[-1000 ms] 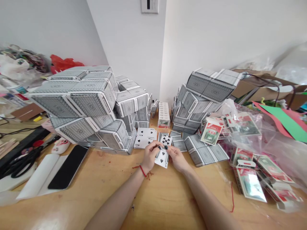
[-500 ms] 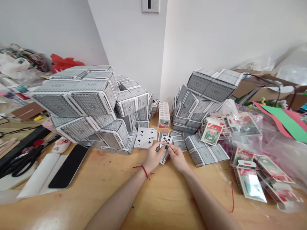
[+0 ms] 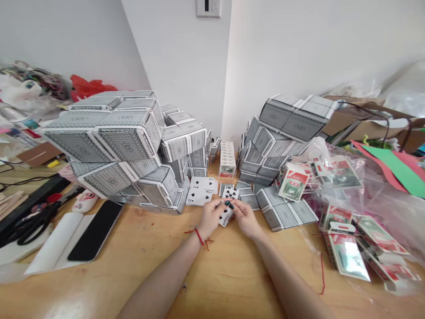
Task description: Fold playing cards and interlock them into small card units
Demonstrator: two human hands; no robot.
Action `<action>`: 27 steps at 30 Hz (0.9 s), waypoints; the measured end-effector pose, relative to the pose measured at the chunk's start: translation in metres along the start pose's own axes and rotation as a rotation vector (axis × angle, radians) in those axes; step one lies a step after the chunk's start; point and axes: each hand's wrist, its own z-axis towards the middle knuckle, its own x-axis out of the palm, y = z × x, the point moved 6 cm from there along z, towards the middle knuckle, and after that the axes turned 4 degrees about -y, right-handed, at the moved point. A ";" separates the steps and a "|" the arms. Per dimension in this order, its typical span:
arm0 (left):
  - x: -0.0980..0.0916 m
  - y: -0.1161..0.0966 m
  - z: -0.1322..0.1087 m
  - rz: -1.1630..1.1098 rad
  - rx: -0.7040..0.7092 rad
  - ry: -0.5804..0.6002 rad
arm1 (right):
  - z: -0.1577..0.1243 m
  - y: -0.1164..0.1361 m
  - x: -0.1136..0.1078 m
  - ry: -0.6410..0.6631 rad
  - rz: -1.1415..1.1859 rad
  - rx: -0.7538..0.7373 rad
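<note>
My left hand (image 3: 210, 218), with a red string on its wrist, and my right hand (image 3: 247, 219) meet at the table's middle. Their fingers are closed in a pinch around a playing card (image 3: 226, 216) with spades facing up; part of it is hidden by the fingers. Just behind the fingertips lies another spade card (image 3: 230, 192). Face-up twos of spades (image 3: 200, 197) lie to the left of it. Grey patterned card backs (image 3: 245, 191) sit behind my right hand, beside a folded block of joined cards (image 3: 285, 210).
Tall stacks of card-built blocks rise at left (image 3: 128, 137) and right (image 3: 292, 119). A clear box of card packs (image 3: 227, 159) stands between them. Opened card boxes (image 3: 348, 254) and plastic wrap are at right. A black phone (image 3: 95, 230) and scissors (image 3: 40, 223) lie at left.
The lower end of the pinched card has shifted slightly left, and more of its face shows. The fingers of both hands have moved a little; the stacks stay put.
</note>
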 end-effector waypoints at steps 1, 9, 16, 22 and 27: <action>0.000 -0.001 0.000 -0.003 0.010 -0.003 | 0.000 0.000 -0.001 -0.008 -0.019 -0.018; 0.000 -0.005 -0.001 0.105 0.081 -0.061 | 0.000 -0.005 -0.004 -0.130 -0.108 -0.024; -0.005 0.000 0.000 0.063 0.103 -0.147 | 0.000 -0.002 -0.023 -0.385 -0.040 -0.028; -0.016 -0.001 0.001 0.044 0.104 -0.287 | 0.003 -0.004 -0.017 -0.307 0.019 -0.025; -0.024 -0.002 0.005 -0.046 0.093 -0.339 | 0.003 -0.006 -0.009 -0.188 0.083 0.019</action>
